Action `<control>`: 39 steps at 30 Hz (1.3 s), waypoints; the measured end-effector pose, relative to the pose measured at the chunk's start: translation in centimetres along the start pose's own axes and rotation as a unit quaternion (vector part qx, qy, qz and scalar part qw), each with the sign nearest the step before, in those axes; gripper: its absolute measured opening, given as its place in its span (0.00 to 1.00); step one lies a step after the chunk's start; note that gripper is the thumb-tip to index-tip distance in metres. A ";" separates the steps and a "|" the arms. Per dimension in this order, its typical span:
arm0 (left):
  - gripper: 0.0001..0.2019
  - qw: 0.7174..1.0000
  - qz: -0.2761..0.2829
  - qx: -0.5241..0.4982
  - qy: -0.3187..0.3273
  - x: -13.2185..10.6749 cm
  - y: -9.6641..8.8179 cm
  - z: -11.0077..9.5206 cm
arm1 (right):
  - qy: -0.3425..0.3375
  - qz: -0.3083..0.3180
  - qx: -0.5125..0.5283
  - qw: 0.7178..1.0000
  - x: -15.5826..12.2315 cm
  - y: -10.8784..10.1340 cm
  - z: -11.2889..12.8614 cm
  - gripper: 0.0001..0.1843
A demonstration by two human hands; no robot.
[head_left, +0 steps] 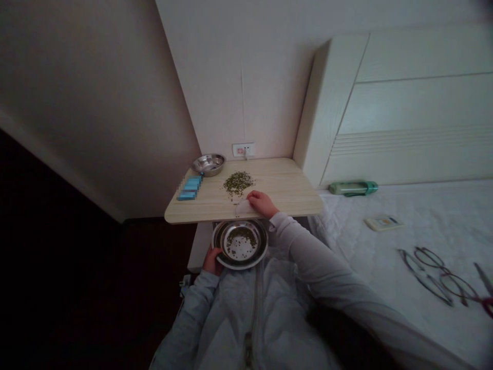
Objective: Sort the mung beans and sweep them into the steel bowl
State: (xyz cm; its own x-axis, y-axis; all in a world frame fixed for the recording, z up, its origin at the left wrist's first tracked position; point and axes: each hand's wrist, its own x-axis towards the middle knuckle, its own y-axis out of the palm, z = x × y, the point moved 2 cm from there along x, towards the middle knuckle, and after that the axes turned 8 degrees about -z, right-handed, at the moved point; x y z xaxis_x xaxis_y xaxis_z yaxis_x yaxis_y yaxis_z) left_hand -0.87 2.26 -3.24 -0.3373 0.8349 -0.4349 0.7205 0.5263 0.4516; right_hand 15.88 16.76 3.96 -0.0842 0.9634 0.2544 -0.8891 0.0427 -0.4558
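We note the green grain pile (239,183) on the bench (287,180): a loose patch, no firm long axis, with a few strays on its near side. Right grip (263,204): narrow, pinching a thin white piece (243,207) that extends leftward from the fingers near the bench edge. Key relation: the pile lies beyond the white piece, and forward and left of the right grip; the metal bowl (246,264) is on the near side, just off the edge, so pile, piece and bowl fall nearly in one line toward us. Whether bowl and bench touch, we cannot tell. Left grip (211,261): holding the bowl by its left side. We judge the right grip nearer to the pile. Similar grains lie in the bowl, mostly toward its far side. Second bowl (209,163): back left corner of the bench
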 end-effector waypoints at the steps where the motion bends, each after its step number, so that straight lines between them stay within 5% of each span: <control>1: 0.07 1.000 0.002 -0.002 0.000 0.0 0.0 0.0 | -0.001 0.002 -0.004 1.000 0.0 0.0 0.1 0.09; 12: 0.06 1.000 -0.007 -0.003 -0.008 0.0 0.0 0.0 | -0.003 0.024 0.015 1.000 -0.1 -0.1 0.3 0.10; 21: 0.05 1.000 -0.018 -0.008 -0.001 0.2 0.0 0.0 | 0.019 -0.083 0.051 0.995 0.3 -0.5 -0.1 0.14; 39: 0.04 1.000 -0.013 -0.008 0.004 0.1 0.1 0.0 | 0.014 -0.067 -0.006 0.998 0.1 -0.4 0.2 0.12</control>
State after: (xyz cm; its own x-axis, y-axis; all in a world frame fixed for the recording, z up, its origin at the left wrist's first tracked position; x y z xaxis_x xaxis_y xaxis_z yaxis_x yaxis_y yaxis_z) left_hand -0.85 2.44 -3.24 -0.3611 0.8222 -0.4400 0.7015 0.5504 0.4527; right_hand 16.16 16.78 4.30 0.0479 0.9559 0.2898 -0.8859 0.1746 -0.4298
